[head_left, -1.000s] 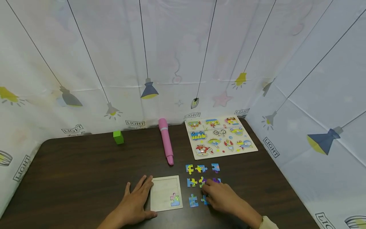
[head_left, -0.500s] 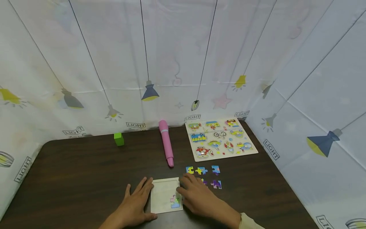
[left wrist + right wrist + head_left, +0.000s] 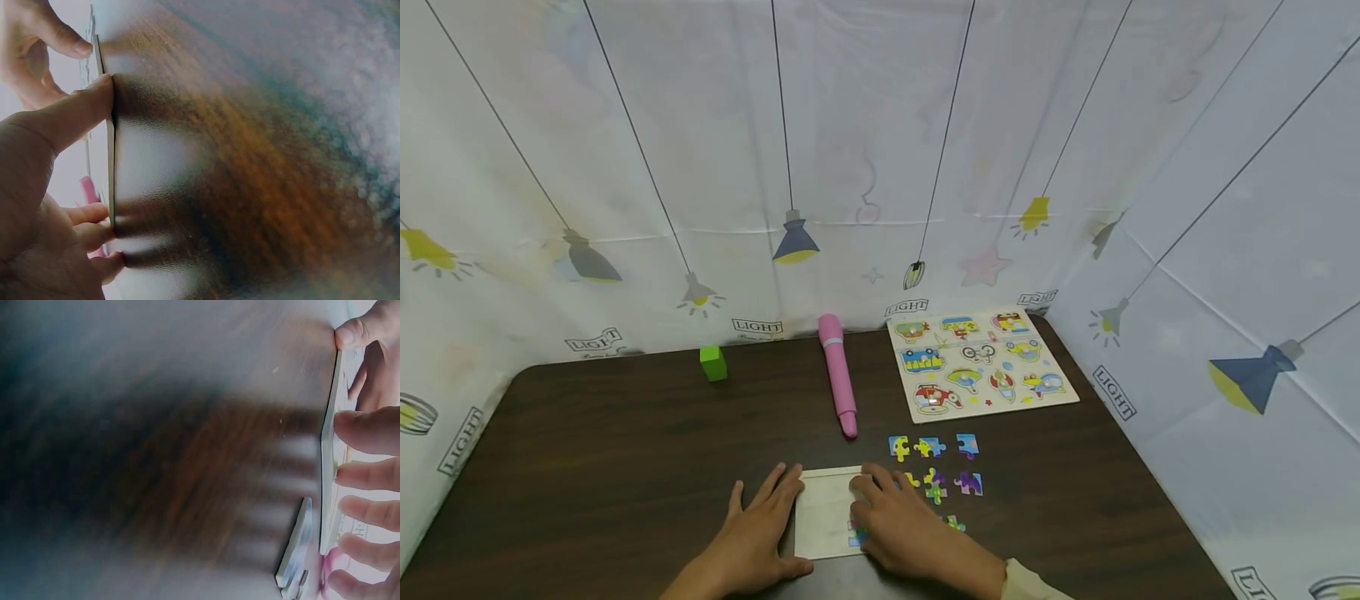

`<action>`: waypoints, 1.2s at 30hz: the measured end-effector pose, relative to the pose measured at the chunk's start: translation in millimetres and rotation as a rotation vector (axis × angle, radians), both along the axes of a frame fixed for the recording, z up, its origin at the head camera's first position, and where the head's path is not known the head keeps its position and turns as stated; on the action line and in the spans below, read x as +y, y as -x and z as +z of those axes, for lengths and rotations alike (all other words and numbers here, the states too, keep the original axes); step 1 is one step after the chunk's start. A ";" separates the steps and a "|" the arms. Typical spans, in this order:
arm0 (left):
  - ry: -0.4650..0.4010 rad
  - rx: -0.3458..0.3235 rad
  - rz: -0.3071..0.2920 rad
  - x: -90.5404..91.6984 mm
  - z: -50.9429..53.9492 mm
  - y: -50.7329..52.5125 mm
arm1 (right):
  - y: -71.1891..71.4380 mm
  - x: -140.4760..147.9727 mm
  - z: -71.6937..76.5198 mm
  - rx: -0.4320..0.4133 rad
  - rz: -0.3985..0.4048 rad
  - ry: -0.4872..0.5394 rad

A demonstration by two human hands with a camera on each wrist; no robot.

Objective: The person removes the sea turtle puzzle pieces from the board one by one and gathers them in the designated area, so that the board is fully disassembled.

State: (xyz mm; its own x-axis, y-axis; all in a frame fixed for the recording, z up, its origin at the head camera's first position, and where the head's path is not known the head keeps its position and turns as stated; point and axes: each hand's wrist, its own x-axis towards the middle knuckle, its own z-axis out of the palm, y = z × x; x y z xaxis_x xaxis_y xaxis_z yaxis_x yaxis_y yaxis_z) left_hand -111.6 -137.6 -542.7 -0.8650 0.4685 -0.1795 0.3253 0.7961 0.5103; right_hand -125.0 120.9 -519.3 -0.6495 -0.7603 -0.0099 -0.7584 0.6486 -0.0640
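A shallow, pale wooden puzzle tray (image 3: 827,508) lies flat on the dark table. A pink, green and blue jigsaw piece (image 3: 854,540) sits in its lower right corner, partly covered. My left hand (image 3: 748,533) braces the tray's left side, fingers straight and spread, with the thumb at the near corner. My right hand (image 3: 898,525) is over the tray's right side. In the right wrist view its thumb (image 3: 365,431) and fingertips touch the tray, spaced apart; whether a piece is between them is hidden. Several loose pieces (image 3: 936,485) lie to the right.
Beyond the loose pieces lies a white board with vehicle pictures (image 3: 985,367). A thick pink crayon-shaped stick (image 3: 838,375) points toward the tray. A green cube (image 3: 712,363) is near the table's far edge. Printed fabric walls (image 3: 865,167) rise behind and at the right.
My right hand has moved left from the loose pieces, across the tray's right edge, onto the tray. My left hand has stayed at the tray's left side.
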 end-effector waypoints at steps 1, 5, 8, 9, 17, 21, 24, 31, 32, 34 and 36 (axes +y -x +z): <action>0.001 -0.001 0.000 -0.1 0.6 0.2 | -0.2 -0.7 -0.1 0.000 -0.002 0.006; 0.005 0.001 0.000 -0.1 0.9 1.2 | -1.1 -4.0 -1.4 0.011 -0.014 0.018; 0.007 0.006 0.000 -0.2 0.1 1.2 | -2.3 -5.5 -2.5 0.019 -0.027 0.031; 0.009 0.010 0.000 -0.3 -0.2 1.0 | -2.8 -5.7 -2.8 0.021 -0.031 0.038; 0.002 0.021 -0.005 -0.9 0.3 0.3 | -5.6 -4.5 -4.5 0.058 -0.022 0.155; 0.005 0.014 -0.002 -0.2 0.4 0.8 | -4.0 -0.9 -0.7 -0.007 0.007 0.296; 0.010 0.009 0.004 1.1 0.0 0.9 | 0.0 8.0 6.8 -0.149 -0.007 0.397; 0.017 0.002 0.005 2.2 -0.3 1.1 | 8.7 64.0 25.2 -0.415 -0.140 0.541; 0.016 0.002 0.006 2.0 -0.2 1.3 | 9.7 75.1 26.9 -0.440 -0.153 0.551; 0.017 0.005 0.006 1.7 0.0 1.5 | 10.9 97.4 30.3 -0.479 -0.177 0.556; 0.018 0.007 0.005 1.5 0.3 1.6 | 11.4 118.1 32.7 -0.511 -0.194 0.552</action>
